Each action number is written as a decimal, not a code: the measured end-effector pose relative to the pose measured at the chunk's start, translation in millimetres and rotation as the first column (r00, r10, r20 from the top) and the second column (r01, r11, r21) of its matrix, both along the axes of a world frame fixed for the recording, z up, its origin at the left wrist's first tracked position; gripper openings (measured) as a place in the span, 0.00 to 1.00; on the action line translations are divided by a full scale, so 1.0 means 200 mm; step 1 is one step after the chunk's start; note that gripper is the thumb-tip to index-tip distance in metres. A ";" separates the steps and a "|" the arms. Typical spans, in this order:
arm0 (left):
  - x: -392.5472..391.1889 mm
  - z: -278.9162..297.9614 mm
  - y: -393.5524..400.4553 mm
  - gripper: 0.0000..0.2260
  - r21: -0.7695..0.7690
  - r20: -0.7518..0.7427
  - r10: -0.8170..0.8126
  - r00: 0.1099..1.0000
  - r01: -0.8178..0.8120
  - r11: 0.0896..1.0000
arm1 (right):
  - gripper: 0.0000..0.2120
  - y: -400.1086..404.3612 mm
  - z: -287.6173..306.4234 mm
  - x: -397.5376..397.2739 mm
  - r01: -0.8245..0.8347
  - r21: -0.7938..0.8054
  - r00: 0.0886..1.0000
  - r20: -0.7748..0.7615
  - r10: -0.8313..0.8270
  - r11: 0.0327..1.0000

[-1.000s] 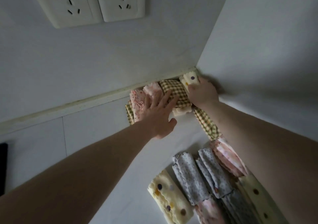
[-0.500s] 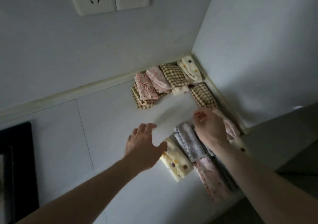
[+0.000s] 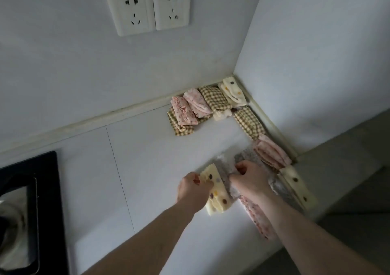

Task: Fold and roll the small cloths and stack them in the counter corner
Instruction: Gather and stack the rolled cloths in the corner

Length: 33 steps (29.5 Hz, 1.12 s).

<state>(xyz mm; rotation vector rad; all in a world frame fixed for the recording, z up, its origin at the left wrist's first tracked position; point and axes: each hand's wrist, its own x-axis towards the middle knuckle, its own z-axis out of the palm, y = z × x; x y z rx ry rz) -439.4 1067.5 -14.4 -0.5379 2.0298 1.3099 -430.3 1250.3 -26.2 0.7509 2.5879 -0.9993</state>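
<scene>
Head view: the left hand [image 3: 193, 188] pinches the near-left edge of a cream dotted cloth [image 3: 216, 190] lying folded on the white desk [image 3: 147, 158]; its long axis runs from the near edge toward the back wall, tilted slightly left. The right hand [image 3: 251, 179], fingers curled, grips a grey cloth [image 3: 242, 158] just beside it, lying along the same line. More folded cloths sit in the corner: a pink one [image 3: 183, 111], a checked one [image 3: 214, 98] and another cream one [image 3: 233, 93]. Two sockets [image 3: 147, 8] hang on the wall.

2 wall sockets [image 3: 147, 8], black hob [image 3: 31, 207] at left, white counter [image 3: 147, 169]
</scene>
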 end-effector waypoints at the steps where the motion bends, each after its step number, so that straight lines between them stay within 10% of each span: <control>1: -0.03 0.02 -0.03 0.07 0.025 -0.018 0.031 0.999 -0.031 0.999 | 0.04 0.00 0.02 -0.02 0.033 -0.069 0.999 -0.022 -0.034 0.997; 11: -0.77 0.25 -0.22 0.13 0.284 -0.253 0.385 0.888 -0.312 0.907 | 0.06 -0.06 0.26 -0.67 0.095 -0.320 0.946 -0.266 -0.186 0.943; 25: -1.13 -0.03 -0.06 0.32 -0.057 -0.249 0.337 0.908 -0.361 0.931 | 0.17 -0.18 0.08 -1.26 -0.229 -0.012 0.950 -0.220 0.220 0.973; 33: -1.11 -0.10 -0.01 0.24 0.183 -0.157 0.384 0.910 -0.356 0.917 | 0.10 -0.17 0.03 -1.25 -0.275 0.107 0.918 -0.267 0.294 0.955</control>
